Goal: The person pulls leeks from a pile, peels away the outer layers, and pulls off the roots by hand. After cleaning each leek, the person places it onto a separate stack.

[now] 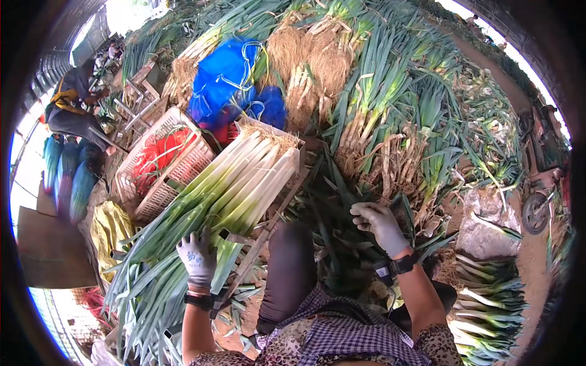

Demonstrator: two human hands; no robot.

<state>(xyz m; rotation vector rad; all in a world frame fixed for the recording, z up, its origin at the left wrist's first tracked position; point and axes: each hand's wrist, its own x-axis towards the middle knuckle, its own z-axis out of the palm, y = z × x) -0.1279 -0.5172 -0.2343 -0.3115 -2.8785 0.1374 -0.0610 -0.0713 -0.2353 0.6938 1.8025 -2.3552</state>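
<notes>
A thick row of leeks (235,186) lies on a slanted rack, white stems and roots at the upper right, green leaves trailing to the lower left. My left hand (198,258), in a pale glove with blue print, rests on the leaves with its fingers apart. To the right of the rack, my right hand (378,227), also gloved, hovers above dark green leaves near my knee. Its fingers are bent and close together, and nothing shows in them. Both wrists wear black bands.
Piled leeks (390,97) fill the back and right. Trimmed leeks (488,305) lie stacked at lower right. Behind the rack are a plastic crate (198,155) with red netting and a blue net bag (223,79). Another person (76,104) sits at far left. A wheel (535,213) stands at right.
</notes>
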